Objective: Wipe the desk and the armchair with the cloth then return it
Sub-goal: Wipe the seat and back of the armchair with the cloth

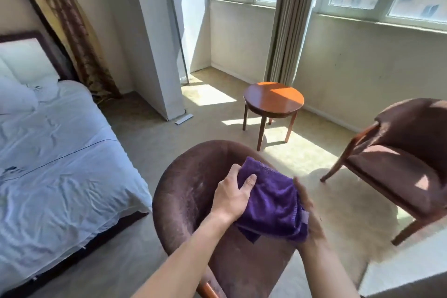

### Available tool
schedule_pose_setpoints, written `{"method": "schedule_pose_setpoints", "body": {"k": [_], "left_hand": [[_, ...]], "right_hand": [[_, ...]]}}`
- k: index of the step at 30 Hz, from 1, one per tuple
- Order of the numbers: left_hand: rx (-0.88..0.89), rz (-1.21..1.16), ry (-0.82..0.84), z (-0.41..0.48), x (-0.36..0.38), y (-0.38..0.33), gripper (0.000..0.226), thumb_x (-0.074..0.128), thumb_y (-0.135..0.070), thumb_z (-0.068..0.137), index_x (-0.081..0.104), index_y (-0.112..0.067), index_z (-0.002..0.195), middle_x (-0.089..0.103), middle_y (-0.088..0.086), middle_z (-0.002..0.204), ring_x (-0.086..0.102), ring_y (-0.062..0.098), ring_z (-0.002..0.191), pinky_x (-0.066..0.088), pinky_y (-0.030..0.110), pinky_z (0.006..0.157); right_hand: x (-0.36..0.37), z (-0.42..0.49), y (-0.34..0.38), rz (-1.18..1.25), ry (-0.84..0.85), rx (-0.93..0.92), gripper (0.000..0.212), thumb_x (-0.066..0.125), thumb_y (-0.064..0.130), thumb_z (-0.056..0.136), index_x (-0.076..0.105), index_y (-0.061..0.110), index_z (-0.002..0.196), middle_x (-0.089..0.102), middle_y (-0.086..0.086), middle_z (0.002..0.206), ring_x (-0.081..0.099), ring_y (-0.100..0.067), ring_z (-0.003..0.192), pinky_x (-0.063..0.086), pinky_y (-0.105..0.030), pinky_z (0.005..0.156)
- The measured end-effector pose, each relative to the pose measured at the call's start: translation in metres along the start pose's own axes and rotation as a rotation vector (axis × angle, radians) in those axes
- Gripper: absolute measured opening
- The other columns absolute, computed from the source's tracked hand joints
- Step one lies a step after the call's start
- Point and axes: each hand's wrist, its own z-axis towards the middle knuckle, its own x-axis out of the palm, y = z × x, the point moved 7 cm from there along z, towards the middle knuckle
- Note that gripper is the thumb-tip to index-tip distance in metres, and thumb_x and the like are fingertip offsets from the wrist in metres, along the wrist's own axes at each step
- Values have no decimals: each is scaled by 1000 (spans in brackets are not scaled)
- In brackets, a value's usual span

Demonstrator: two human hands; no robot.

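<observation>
Along the left side of the room, a bed [60, 152] with rumpled white linen takes up the most space. In the foreground stands the armchair [183, 191], seen from behind and above, its curved back covered in worn brown-purple plush. A second armchair [399, 152] of the same fabric, with wooden legs, sits well apart at the right in the sunlight. Between them, farther off by the curtain [287, 19], is a round wooden table [273, 99].

The cloth [273, 201] is deep purple, thick and fluffy like microfibre, bunched into a loose folded wad with one corner hanging down. It is held up between both hands over the near armchair, in front of the top right of its back; whether it touches the fabric cannot be told.

The left hand [232, 196] grips the cloth's left edge, thumb on top and fingers curled over it. The right hand [312, 220] lies against the cloth's right side with its fingers along the edge; the cloth hides its thumb, so its grip cannot be told.

A small pale tag [305, 217] shows at the cloth's right hem, too small to read.
</observation>
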Motion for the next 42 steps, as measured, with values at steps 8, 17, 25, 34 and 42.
{"method": "schedule_pose_setpoints", "body": {"k": [8,17,25,34,42], "left_hand": [[-165,191,9,130,-52,128,38,49,-65,97,58,-29,106,76,6,105,68,35,105,53,46,92],[-366,276,25,197,-31,260,37,48,-57,101,62,-22,100,74,5,104,66,32,103,45,36,81],[-516,419,4,191,5,379,26,47,-47,102,64,-27,106,73,4,109,66,33,107,47,38,82],[-445,528,-48,203,13,428,44,45,-5,99,55,-3,141,59,16,134,57,36,125,41,45,110],[-211,459,-273,204,-7,409,32,46,9,88,67,-4,108,67,10,103,65,28,95,50,42,89]], "right_hand": [[15,171,-83,-240,-50,285,31,65,14,90,73,-2,115,71,-26,117,73,-39,99,59,-49,79],[-43,282,-140,-183,-176,382,23,61,13,89,81,3,94,76,-21,105,76,-35,92,61,-50,73],[-140,340,-211,-104,-327,501,27,62,11,86,75,-1,107,74,-25,109,75,-38,93,61,-52,71],[-185,417,-234,-105,-730,199,9,65,3,86,67,4,95,70,-16,96,70,-33,91,55,-57,86],[-137,473,-273,-902,-604,-78,12,53,7,80,62,15,80,63,-7,74,60,-27,76,48,-39,72]]}}
